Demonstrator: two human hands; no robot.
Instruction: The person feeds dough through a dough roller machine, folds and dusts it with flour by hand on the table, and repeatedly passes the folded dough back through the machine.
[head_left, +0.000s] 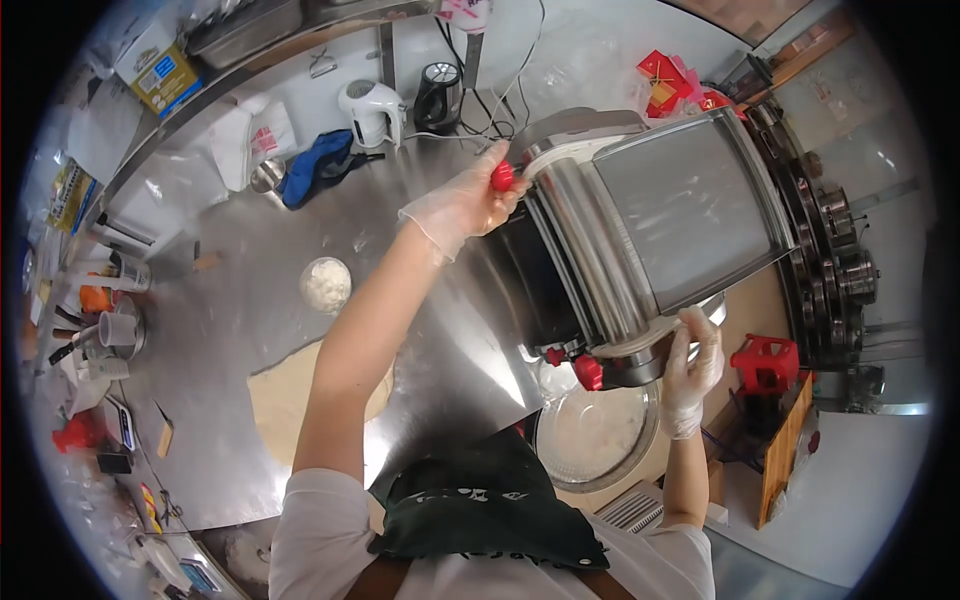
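My left hand (485, 200), in a clear glove, is closed around a red knob (502, 177) at the far end of a dough sheeter (610, 240). My gloved right hand (697, 360) is at the sheeter's near side, fingers raised and apart against its edge; the exact contact is hard to make out. Metal rollers lie between my hands, with a flat metal tray (690, 205) to their right. Two more red knobs, one of them a star-shaped knob (588, 373), sit on the near end. A flat dough sheet (275, 400) lies on the steel table, partly hidden behind my left forearm.
On the steel table (210, 330) is a small bowl of white stuff (326, 285). A round pan (597, 435) with pale contents stands below the sheeter. A white kettle (372, 112) and a blue cloth (315, 168) are at the back. A scraper (165, 435) lies left.
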